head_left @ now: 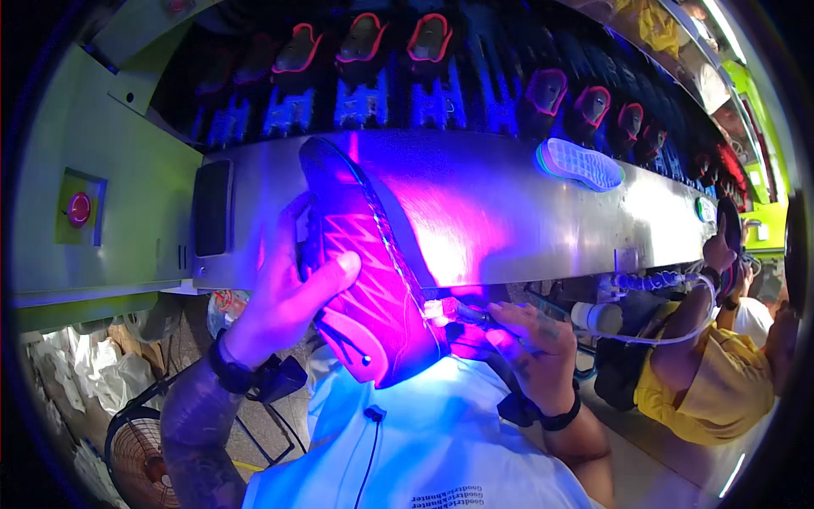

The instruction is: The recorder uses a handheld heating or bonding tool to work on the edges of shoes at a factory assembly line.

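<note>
Under pink and violet light, a shoe upper point(365, 280) with a zigzag pattern on its side is tilted in front of my chest. My left hand point(309, 293) is closed round it, with the thumb pressed on the patterned side. My right hand point(538, 348) grips the dark handle of a small brush point(462, 312). The pale head of that brush touches the lower edge of the shoe, close to its heel end. The far side of the shoe and some of my left fingers are hidden.
Beyond the shoe lies a metal worktable point(500, 246) bearing a pale shoe sole point(581, 165) and a dark flat pad point(212, 208). Several shoes point(363, 38) stand on a rack behind. A co-worker in a yellow shirt point(712, 382) is at right; a fan point(144, 462) stands lower left.
</note>
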`<state>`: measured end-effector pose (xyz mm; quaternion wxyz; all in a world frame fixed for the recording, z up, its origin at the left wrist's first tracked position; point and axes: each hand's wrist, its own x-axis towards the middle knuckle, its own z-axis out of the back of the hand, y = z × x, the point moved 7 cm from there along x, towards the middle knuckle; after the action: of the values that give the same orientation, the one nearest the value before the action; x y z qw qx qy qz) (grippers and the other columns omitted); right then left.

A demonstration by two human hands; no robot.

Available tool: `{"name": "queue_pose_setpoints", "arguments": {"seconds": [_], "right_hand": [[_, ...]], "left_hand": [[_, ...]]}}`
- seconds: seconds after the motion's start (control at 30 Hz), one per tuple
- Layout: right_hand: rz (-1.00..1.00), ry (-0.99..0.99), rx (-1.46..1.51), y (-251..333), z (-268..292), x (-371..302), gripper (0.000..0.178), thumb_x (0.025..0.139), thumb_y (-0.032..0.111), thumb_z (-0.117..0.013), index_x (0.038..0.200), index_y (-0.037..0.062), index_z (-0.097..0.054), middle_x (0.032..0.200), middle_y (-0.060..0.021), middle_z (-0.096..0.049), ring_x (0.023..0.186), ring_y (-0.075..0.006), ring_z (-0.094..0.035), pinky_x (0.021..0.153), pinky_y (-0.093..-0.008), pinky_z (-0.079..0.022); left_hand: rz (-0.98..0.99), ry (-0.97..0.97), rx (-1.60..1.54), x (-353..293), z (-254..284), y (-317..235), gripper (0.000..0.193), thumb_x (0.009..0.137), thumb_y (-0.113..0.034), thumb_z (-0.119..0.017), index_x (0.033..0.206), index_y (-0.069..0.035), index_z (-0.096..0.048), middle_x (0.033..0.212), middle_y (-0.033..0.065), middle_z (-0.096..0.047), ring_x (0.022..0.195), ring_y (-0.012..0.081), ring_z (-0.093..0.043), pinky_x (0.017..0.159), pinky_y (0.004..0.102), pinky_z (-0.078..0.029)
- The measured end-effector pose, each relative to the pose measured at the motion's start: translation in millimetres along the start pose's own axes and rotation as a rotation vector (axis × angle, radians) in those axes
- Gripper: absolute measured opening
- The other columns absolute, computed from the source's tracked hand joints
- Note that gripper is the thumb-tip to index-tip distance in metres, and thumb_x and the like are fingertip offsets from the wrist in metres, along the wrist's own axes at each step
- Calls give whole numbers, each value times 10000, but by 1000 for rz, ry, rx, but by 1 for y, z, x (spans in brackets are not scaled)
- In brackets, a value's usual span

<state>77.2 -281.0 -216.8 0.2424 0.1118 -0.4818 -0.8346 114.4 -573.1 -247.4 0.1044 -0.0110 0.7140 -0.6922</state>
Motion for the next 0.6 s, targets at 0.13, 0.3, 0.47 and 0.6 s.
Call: {"name": "queue_pose_setpoints", "arguments": {"seconds": [0.13, 0.3, 0.47, 0.6], "right_hand": [[27, 36, -139, 6, 11, 5, 348, 834, 56, -794, 1180, 55, -761, 1075, -182, -763, 911, -303, -743, 816, -366, -581], [155, -20, -217, 22, 27, 10, 388, 792, -5, -787, 1175, 48, -758, 1069, -171, -756, 906, -310, -731, 797, -365, -578], [324, -103, -281, 43, 39, 21, 394, 783, -47, -772, 1168, 38, -753, 1048, -147, -750, 886, -317, -713, 791, -376, -572], [460, -127, -398, 69, 46, 34, 378, 790, -47, -764, 1160, 32, -750, 1026, -140, -745, 873, -312, -705, 785, -378, -568]], "left_hand": [[75, -69, 61, 4, 8, 7, 714, 976, -205, -696, 1520, 60, -316, 1424, 160, -495, 1336, 242, -485, 1146, 405, -374], [165, -179, -196, 3, 4, 20, 567, 1012, -235, -654, 1452, 50, -439, 1362, 150, -556, 1266, 230, -556, 1081, 372, -446], [76, 67, -471, 5, -25, -9, 367, 1047, -266, -586, 1331, -35, -565, 1171, 91, -693, 1037, 179, -704, 921, 362, -570], [489, -63, -826, -7, -29, 7, 305, 1059, -285, -563, 1286, -85, -596, 1147, 63, -704, 987, 166, -727, 839, 332, -599]]}}
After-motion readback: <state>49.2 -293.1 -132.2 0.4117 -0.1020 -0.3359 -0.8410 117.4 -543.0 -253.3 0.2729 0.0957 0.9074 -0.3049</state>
